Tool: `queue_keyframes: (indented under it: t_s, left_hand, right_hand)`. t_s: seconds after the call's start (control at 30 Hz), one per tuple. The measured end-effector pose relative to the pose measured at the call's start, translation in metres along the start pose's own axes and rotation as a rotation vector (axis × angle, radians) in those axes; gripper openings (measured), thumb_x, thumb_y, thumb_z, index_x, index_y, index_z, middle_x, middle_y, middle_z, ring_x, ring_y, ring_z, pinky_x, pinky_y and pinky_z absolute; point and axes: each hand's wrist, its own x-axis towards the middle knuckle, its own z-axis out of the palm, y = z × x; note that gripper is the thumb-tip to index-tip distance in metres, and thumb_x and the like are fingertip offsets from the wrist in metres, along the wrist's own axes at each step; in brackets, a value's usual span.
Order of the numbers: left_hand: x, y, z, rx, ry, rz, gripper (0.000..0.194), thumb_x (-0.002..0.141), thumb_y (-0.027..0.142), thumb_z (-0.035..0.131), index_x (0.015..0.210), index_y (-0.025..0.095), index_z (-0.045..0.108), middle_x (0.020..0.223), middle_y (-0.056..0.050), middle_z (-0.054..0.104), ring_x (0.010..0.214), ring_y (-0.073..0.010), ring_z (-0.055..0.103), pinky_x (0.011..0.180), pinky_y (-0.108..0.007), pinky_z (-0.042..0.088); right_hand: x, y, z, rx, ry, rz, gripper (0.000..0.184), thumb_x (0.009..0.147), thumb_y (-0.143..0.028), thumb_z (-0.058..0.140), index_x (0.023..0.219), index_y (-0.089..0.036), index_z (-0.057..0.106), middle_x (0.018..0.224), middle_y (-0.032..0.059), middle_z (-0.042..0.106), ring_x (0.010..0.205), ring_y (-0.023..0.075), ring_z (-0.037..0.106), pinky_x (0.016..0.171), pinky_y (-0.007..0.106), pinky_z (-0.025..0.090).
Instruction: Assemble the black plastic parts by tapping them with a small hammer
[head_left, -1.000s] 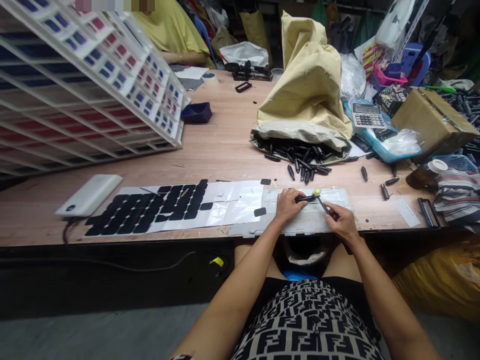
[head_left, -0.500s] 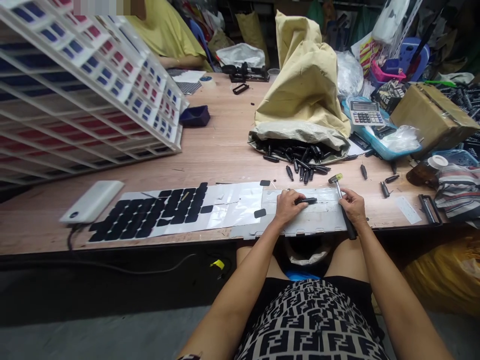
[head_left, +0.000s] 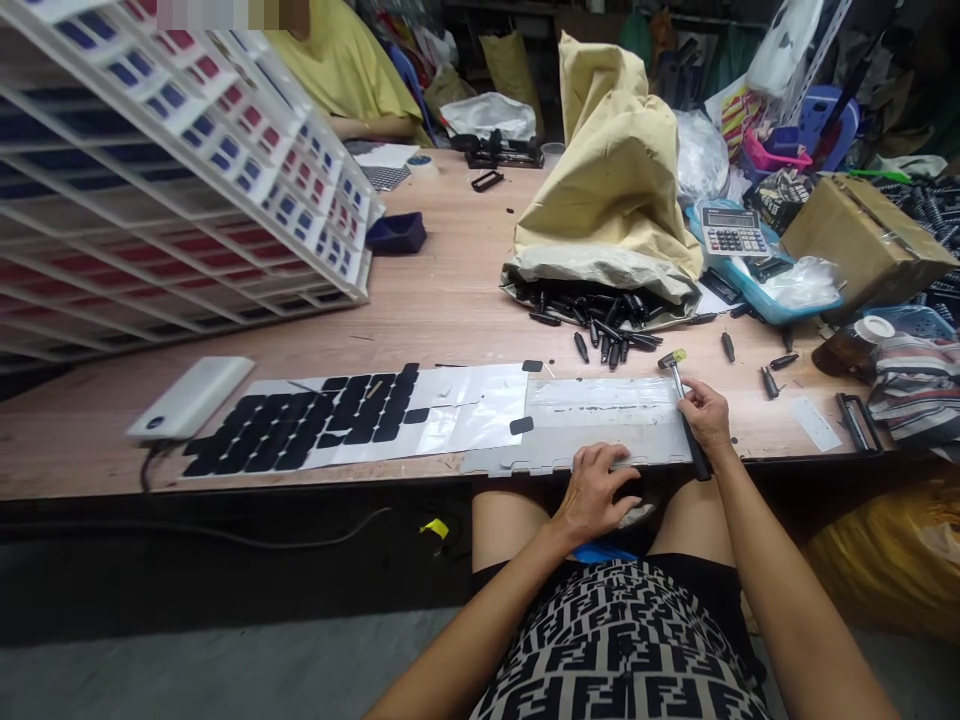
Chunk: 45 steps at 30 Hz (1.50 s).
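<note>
My right hand (head_left: 706, 418) grips a small hammer (head_left: 699, 458) with a black handle, metal shaft and yellowish head end. The hammer lies across the right end of a grey-white board (head_left: 551, 438) at the table's front edge. Just in front of that edge, over my lap, is my left hand (head_left: 596, 492), its fingers apart and nothing visible in them. Behind the board, black pen-shaped parts (head_left: 619, 330) spill from the mouth of a beige sack (head_left: 607, 190). To the left, black rounded patches (head_left: 259, 428) lie on a white sheet (head_left: 465, 405).
A white device (head_left: 191, 398) with a cable sits at the left. Tilted white plastic crates (head_left: 330, 262) rise behind it. At the right are a calculator (head_left: 731, 232), a cardboard box (head_left: 862, 240) and a brown jar (head_left: 851, 348). A person in yellow (head_left: 360, 70) sits across the table.
My left hand has left the board and drawn back toward me past the table edge. The black pen-shaped part it held is no longer visible. My right hand keeps its grip on the hammer.
</note>
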Motion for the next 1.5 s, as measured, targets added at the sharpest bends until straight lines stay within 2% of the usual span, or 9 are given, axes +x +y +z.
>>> queue_keyframes:
  t_s: [0.13,0.33,0.5,0.67,0.87,0.97,1.1,1.37,1.5]
  left_hand:
    - [0.043,-0.021,-0.020,-0.053,0.157,-0.232,0.016,0.086,0.034,0.070,0.097,0.023,0.071,0.102,-0.007,0.070,0.101,-0.0252,0.060,0.092,-0.042,0.047]
    - [0.144,-0.080,-0.051,-0.025,0.360,-0.655,0.015,0.089,0.023,0.052,0.089,0.020,0.067,0.094,-0.007,0.072,0.089,-0.0219,0.065,0.082,-0.035,0.051]
    - [0.189,-0.106,-0.054,0.079,0.261,-0.869,0.015,0.077,0.034,0.069,0.082,0.020,0.068,0.092,-0.014,0.073,0.096,-0.0342,0.067,0.082,-0.044,0.050]
    - [0.173,-0.104,-0.061,0.168,0.150,-0.905,0.015,0.074,0.035,0.072,0.075,0.020,0.069,0.087,-0.013,0.073,0.092,-0.0349,0.068,0.077,-0.042,0.048]
    - [0.114,-0.076,-0.049,-0.024,-0.012,-0.420,0.015,0.081,0.036,0.073,0.087,0.022,0.073,0.085,-0.004,0.071,0.083,-0.0221,0.064,0.071,-0.032,0.046]
    - [0.098,-0.070,-0.030,-0.010,0.019,-0.306,0.012,0.082,0.032,0.073,0.089,0.022,0.073,0.088,-0.004,0.067,0.089,-0.0220,0.061,0.079,-0.033,0.047]
    - [0.095,-0.074,-0.016,-0.006,0.090,-0.267,0.015,0.085,0.031,0.072,0.098,0.023,0.073,0.092,-0.004,0.065,0.094,-0.0227,0.058,0.086,-0.036,0.046]
    - [0.100,-0.080,-0.016,-0.115,0.098,-0.309,0.013,0.082,0.030,0.075,0.094,0.025,0.075,0.096,-0.002,0.067,0.097,-0.0221,0.060,0.090,-0.037,0.047]
    - [0.101,-0.083,-0.015,-0.150,0.096,-0.331,0.015,0.079,0.027,0.077,0.093,0.024,0.074,0.096,-0.002,0.068,0.098,-0.0216,0.061,0.091,-0.036,0.048]
  right_hand:
    - [-0.001,-0.001,0.000,0.014,0.002,0.001,0.049,0.068,-0.032,0.063,0.110,-0.011,0.075,0.065,-0.0050,0.049,0.056,0.0099,0.043,0.056,0.024,0.038]
    - [-0.002,0.001,0.000,0.007,-0.008,-0.005,0.045,0.069,-0.032,0.062,0.108,-0.012,0.075,0.064,-0.0053,0.050,0.056,0.0100,0.044,0.057,0.024,0.040]
    - [-0.004,0.002,0.001,0.004,0.000,-0.007,0.047,0.069,-0.032,0.061,0.109,-0.012,0.075,0.064,-0.0051,0.051,0.056,0.0099,0.045,0.056,0.023,0.041]
    - [-0.004,0.001,0.001,0.007,-0.005,-0.013,0.046,0.070,-0.031,0.060,0.109,-0.013,0.075,0.063,-0.0053,0.049,0.057,0.0101,0.045,0.057,0.023,0.041]
    - [-0.004,0.000,0.001,0.003,-0.005,0.007,0.048,0.069,-0.032,0.060,0.111,-0.013,0.075,0.065,-0.0051,0.049,0.056,0.0098,0.043,0.057,0.023,0.040]
    - [-0.005,-0.002,0.001,0.010,0.000,0.022,0.049,0.069,-0.033,0.062,0.111,-0.012,0.075,0.065,-0.0051,0.048,0.056,0.0093,0.041,0.055,0.023,0.039]
    - [-0.004,-0.002,0.001,0.008,-0.002,0.016,0.049,0.069,-0.033,0.062,0.112,-0.013,0.074,0.066,-0.0049,0.048,0.056,0.0092,0.041,0.055,0.023,0.038]
    - [-0.018,-0.018,0.004,-0.116,0.019,-0.058,0.048,0.071,-0.030,0.061,0.114,-0.014,0.076,0.067,-0.0029,0.054,0.055,0.0102,0.047,0.058,0.024,0.044]
    - [-0.040,-0.040,0.012,-0.133,-0.123,-0.160,0.046,0.074,-0.027,0.060,0.115,-0.017,0.076,0.068,-0.0021,0.057,0.056,0.0106,0.048,0.058,0.023,0.045]
